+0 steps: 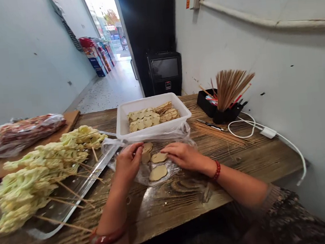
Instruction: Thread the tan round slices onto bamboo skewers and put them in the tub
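Several thin tan slices, which look like potato, lie on a clear plastic bag in front of me. My left hand is closed, its thumb and fingers at the edge of a potato slice that seems tilted up. Behind it rests another slice. The fingertips of my right hand are together on the right edge of a flat slice. Nearest me is a larger slice, which neither hand touches. A white plastic tub beyond the hands holds rows of skewered slices.
At left, skewered cauliflower lies on a clear-rimmed tray. Behind it, bagged meat rests on a wooden board. Loose bamboo skewers, a black holder full of skewers and a white cable are at right.
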The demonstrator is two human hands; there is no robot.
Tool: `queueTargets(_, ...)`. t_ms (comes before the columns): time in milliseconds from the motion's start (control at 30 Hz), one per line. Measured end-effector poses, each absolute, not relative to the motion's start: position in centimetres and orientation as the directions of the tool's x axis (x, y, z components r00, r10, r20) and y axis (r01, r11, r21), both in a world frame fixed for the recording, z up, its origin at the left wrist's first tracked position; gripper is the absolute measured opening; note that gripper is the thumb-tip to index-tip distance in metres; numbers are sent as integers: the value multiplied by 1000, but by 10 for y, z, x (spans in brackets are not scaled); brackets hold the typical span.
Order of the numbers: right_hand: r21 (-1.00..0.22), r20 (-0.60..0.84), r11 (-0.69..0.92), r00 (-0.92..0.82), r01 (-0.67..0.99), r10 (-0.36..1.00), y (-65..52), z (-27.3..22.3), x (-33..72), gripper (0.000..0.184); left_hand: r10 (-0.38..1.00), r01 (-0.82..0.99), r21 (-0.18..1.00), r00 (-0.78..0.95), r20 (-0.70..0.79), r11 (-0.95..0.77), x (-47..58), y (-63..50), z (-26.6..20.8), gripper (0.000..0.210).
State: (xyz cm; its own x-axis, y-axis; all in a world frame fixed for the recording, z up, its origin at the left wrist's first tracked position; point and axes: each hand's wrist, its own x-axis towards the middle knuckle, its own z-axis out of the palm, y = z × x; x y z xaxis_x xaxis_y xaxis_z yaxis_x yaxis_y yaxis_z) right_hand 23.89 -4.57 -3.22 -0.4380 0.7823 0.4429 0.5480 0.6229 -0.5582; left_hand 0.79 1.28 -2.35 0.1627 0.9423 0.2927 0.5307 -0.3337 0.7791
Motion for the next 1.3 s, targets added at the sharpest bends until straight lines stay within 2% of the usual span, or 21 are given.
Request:
queueTargets(100,-669,432,613,-451,421,781,-56,-14,246,23,930,465,810,255,264,-358,17,8,-23,28)
queueTargets(167,-751,411,525,-338,400,846,-57,-9,263,20,938,409,857,275,213,-315,20,7,-22,31)
queueTargets(233,-759,407,419,-139,499,903,-54,-11,288,22,950,364,894,259,174,-263,21,6,-22,31)
queueTargets(300,-664,412,308,-10,681,911,-49,-19,318,20,962,329,915,217,168,-234,20,6,-22,28)
queueTargets(367,-488,355,165,22,857,935,-44,-29,344,17,968,300,928,180,172,-221,19,7,-23,25)
queueTargets(433,-276,256,17,56,961,965,-43,-38,362,18,975,263,946,164,152,-191,18,8,-25,25)
queueTargets(600,-181,215,18,21,983,976,-45,-48,377,14,978,251,949,139,159,-190,18,7,-29,19)
queueTargets(733,88,140,30,-42,996,989,-39,-50,377,21,966,317,915,155,209,-249,19,6,-33,18)
queueTargets(833,183,83,37,-53,982,995,-31,-49,375,25,963,338,905,168,213,-259,19,7,-38,20)
queueTargets(1033,193,83,24,-41,981,996,-28,-51,368,18,956,344,896,176,233,-282,20,10,-44,21)
queueTargets(1167,170,149,-30,4,985,989,-41,-51,371,17,953,347,890,173,250,-297,20,9,-44,22)
queueTargets(1267,92,266,-91,64,992,962,-52,-35,380,23,951,348,888,175,253,-300,21,9,-42,22)
queueTargets(1300,-9,369,-87,84,996,926,-55,-27,382,22,951,348,888,177,252,-300,21,8,-41,22)
